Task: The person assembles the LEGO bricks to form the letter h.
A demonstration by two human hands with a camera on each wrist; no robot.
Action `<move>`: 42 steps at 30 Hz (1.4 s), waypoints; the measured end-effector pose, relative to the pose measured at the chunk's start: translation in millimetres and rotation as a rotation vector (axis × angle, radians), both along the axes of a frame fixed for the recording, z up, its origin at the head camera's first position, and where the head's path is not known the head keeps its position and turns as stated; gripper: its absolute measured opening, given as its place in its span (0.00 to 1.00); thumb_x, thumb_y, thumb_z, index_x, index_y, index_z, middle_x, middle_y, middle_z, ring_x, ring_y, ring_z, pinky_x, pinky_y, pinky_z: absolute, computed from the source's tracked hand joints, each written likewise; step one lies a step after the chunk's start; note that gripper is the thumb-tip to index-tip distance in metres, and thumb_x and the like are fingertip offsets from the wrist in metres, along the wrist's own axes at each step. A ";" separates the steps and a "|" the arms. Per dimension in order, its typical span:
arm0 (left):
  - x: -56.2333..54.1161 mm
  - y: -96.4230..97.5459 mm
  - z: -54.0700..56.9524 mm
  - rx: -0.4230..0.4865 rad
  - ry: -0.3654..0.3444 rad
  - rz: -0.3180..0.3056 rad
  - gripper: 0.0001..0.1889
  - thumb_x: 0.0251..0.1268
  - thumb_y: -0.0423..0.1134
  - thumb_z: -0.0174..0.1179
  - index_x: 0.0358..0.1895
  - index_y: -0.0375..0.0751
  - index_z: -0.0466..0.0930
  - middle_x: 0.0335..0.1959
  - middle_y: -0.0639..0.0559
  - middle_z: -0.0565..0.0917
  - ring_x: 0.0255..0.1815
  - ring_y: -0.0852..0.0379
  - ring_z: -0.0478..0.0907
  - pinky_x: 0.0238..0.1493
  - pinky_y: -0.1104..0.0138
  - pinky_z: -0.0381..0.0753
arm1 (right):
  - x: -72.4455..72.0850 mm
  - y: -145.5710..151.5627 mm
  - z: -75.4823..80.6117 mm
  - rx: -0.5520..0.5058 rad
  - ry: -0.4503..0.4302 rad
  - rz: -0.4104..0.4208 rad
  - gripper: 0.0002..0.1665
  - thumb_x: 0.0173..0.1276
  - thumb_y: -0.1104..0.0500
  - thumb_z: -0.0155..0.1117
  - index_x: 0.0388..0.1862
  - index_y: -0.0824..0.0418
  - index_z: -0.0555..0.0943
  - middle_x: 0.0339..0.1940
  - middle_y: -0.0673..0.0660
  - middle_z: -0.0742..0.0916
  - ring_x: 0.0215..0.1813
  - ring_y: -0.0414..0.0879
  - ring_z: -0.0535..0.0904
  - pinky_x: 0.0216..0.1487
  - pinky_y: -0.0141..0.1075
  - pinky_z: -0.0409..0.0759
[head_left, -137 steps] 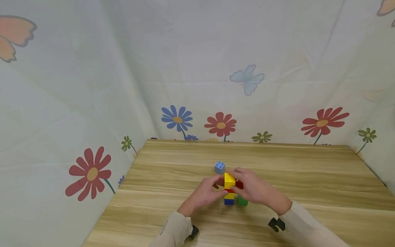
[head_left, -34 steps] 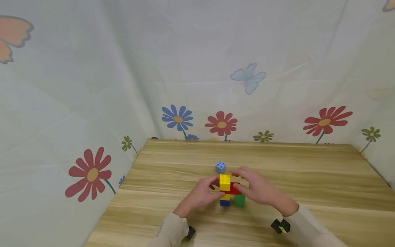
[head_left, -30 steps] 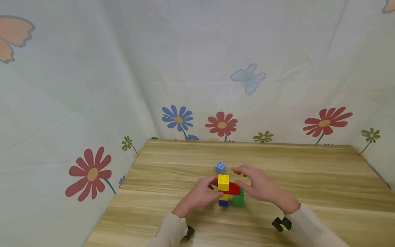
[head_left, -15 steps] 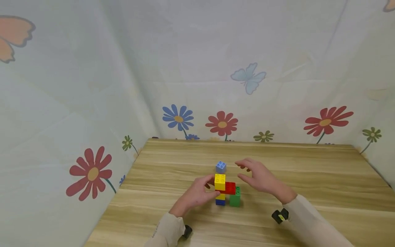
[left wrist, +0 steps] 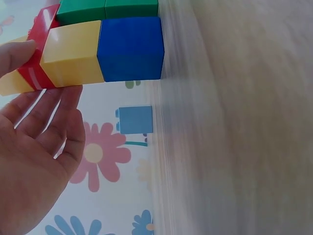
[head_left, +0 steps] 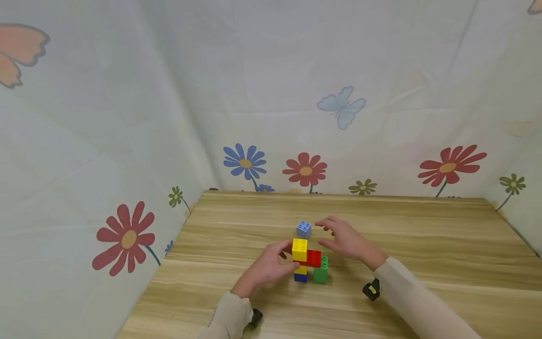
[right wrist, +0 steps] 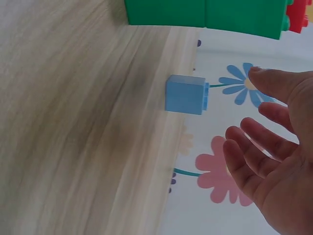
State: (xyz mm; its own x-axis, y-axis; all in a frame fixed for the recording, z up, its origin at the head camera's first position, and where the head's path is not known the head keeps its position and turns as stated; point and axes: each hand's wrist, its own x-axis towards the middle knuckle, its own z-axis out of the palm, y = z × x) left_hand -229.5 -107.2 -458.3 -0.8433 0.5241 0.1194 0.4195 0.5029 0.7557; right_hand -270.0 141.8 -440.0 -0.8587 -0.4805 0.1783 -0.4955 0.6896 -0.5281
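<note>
My left hand (head_left: 267,267) holds a small toy-brick build at its left side. Its thumb lies on the red brick (left wrist: 43,43), with the fingers behind. The build has a yellow brick (head_left: 299,251) on top, the red brick crosswise below it, then another yellow brick (left wrist: 73,54) and a dark blue brick (left wrist: 131,49) at the bottom. Two stacked green bricks (right wrist: 205,12) stand at its right side. Beyond the build, a light blue brick (head_left: 303,230) sits alone on the table. To its right my right hand (head_left: 349,241) hovers, holding nothing, thumb and fingers apart.
The wood-grain table (head_left: 402,282) reaches back to a pale cloth backdrop (head_left: 271,84) printed with flowers and butterflies. Another cloth wall rises along the left side. A small black device (head_left: 371,289) sits at the right wrist.
My right hand has let go of the build and moved away, first right, then back left toward the light blue brick. The build has shifted left with my left hand still on it.
</note>
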 end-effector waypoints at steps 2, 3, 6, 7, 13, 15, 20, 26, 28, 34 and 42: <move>-0.1 -0.7 0.0 -0.001 0.005 -0.001 0.15 0.62 0.44 0.63 0.51 0.52 0.75 0.46 0.62 0.79 0.46 0.60 0.74 0.49 0.64 0.74 | -3.5 -2.4 -3.1 -0.003 -0.018 0.003 0.29 0.60 0.57 0.70 0.60 0.58 0.74 0.55 0.57 0.79 0.52 0.54 0.76 0.49 0.43 0.78; 0.2 -1.1 0.2 -0.003 0.005 0.001 0.15 0.62 0.44 0.63 0.52 0.52 0.75 0.46 0.62 0.79 0.46 0.60 0.74 0.49 0.64 0.74 | -5.3 -3.5 -4.5 -0.007 -0.025 0.004 0.29 0.60 0.57 0.70 0.60 0.58 0.74 0.55 0.58 0.78 0.52 0.54 0.76 0.50 0.44 0.78; 0.4 -2.2 0.2 0.000 0.015 -0.003 0.15 0.62 0.43 0.62 0.52 0.52 0.74 0.47 0.62 0.79 0.46 0.61 0.74 0.49 0.64 0.74 | -10.6 -6.8 -9.0 -0.016 -0.037 0.010 0.30 0.60 0.57 0.70 0.61 0.60 0.74 0.56 0.60 0.78 0.52 0.56 0.75 0.50 0.46 0.77; 0.0 -2.6 -0.3 0.002 0.020 -0.005 0.15 0.62 0.42 0.62 0.52 0.51 0.74 0.47 0.62 0.79 0.46 0.61 0.74 0.49 0.64 0.74 | -12.8 -7.8 -10.9 -0.014 -0.033 0.011 0.30 0.60 0.57 0.70 0.61 0.60 0.74 0.56 0.60 0.78 0.53 0.56 0.75 0.50 0.46 0.77; -0.5 -4.0 -1.4 0.004 0.022 -0.012 0.16 0.62 0.43 0.62 0.53 0.52 0.73 0.47 0.62 0.79 0.47 0.61 0.74 0.49 0.64 0.74 | -23.1 -14.0 -19.2 0.000 -0.017 0.006 0.30 0.61 0.56 0.69 0.62 0.59 0.73 0.57 0.58 0.78 0.54 0.56 0.75 0.53 0.47 0.76; -0.4 -3.9 -0.9 0.002 0.010 -0.010 0.17 0.62 0.44 0.62 0.53 0.52 0.73 0.47 0.63 0.79 0.46 0.61 0.73 0.49 0.64 0.74 | -25.4 -15.4 -20.4 0.001 -0.003 0.013 0.31 0.61 0.56 0.69 0.63 0.59 0.73 0.58 0.58 0.77 0.54 0.56 0.75 0.53 0.48 0.76; -1.3 -4.5 -0.5 -0.002 -0.016 -0.006 0.18 0.62 0.49 0.63 0.53 0.54 0.74 0.46 0.64 0.79 0.46 0.60 0.73 0.48 0.64 0.74 | -31.1 -18.0 -23.6 0.004 -0.004 0.019 0.32 0.61 0.55 0.69 0.64 0.59 0.72 0.59 0.57 0.77 0.54 0.56 0.75 0.53 0.48 0.76; -2.6 -4.6 -2.2 0.002 -0.009 -0.007 0.17 0.62 0.50 0.62 0.53 0.54 0.74 0.45 0.65 0.79 0.46 0.60 0.73 0.47 0.65 0.74 | -38.2 -22.0 -28.3 -0.013 -0.075 0.005 0.33 0.62 0.54 0.69 0.66 0.56 0.71 0.60 0.56 0.76 0.56 0.54 0.75 0.54 0.47 0.76; -2.5 -4.7 -2.5 0.007 -0.009 -0.007 0.17 0.62 0.50 0.62 0.53 0.54 0.74 0.45 0.65 0.80 0.46 0.61 0.74 0.47 0.65 0.74 | -40.0 -23.0 -29.3 -0.016 -0.082 0.009 0.33 0.62 0.55 0.68 0.66 0.57 0.71 0.60 0.56 0.76 0.56 0.54 0.75 0.54 0.46 0.75; -3.0 -5.4 -3.3 0.018 -0.027 -0.012 0.18 0.62 0.50 0.62 0.54 0.54 0.75 0.46 0.66 0.80 0.45 0.62 0.74 0.47 0.65 0.74 | -42.9 -26.2 -30.9 -0.020 -0.085 0.022 0.33 0.63 0.56 0.67 0.67 0.58 0.70 0.60 0.56 0.76 0.54 0.52 0.75 0.54 0.46 0.76; -3.9 -5.9 -2.6 0.025 -0.047 -0.016 0.20 0.62 0.51 0.62 0.56 0.55 0.74 0.46 0.67 0.79 0.46 0.63 0.74 0.48 0.65 0.74 | -47.3 -33.0 -31.6 0.011 -0.105 0.040 0.35 0.64 0.55 0.66 0.69 0.56 0.68 0.61 0.58 0.75 0.53 0.50 0.75 0.54 0.44 0.76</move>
State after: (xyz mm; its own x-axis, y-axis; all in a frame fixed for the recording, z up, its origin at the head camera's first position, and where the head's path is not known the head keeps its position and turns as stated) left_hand -233.4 -113.1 -460.9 -0.8398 0.5349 0.0931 0.3913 0.4773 0.7868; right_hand -317.3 108.8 -471.6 -0.8524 -0.5163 0.0825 -0.4650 0.6765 -0.5710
